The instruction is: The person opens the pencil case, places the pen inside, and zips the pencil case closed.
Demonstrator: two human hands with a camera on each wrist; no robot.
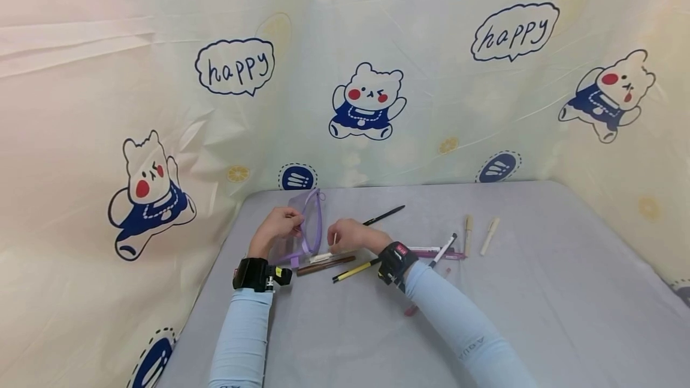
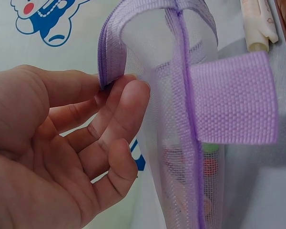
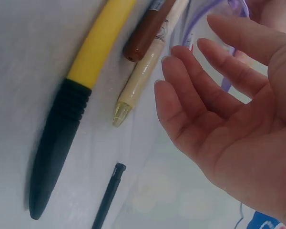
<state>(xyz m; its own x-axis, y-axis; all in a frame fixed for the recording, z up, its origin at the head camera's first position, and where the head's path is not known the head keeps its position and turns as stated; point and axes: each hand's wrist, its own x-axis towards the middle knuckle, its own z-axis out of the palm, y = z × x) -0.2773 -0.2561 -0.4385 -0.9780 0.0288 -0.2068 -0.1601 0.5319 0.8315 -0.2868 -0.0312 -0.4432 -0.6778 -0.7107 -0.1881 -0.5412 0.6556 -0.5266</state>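
My left hand (image 1: 276,227) pinches the zipper edge of a purple-trimmed mesh pouch (image 2: 233,98), thumb against fingertips. Through the mesh, an item with a green and red end (image 2: 210,162) shows inside. Beside the pouch's mouth is my right hand (image 1: 356,236), its fingers loosely bent and nothing between them in the right wrist view. Just past those fingertips lie a cream pen (image 3: 140,76) and a brown pen (image 3: 148,33), side by side. A yellow and black pen (image 3: 62,133) lies nearer the table's front, and a black pen (image 1: 385,215) lies behind the right hand.
Right of the right wrist, a white and black pen (image 1: 443,250) crosses pink-purple pens (image 1: 431,252). Two cream pens (image 1: 490,236) lie farther right. A pink pen (image 1: 412,310) is partly under the right forearm. A printed curtain (image 1: 431,106) hangs behind the grey-covered table (image 1: 539,304).
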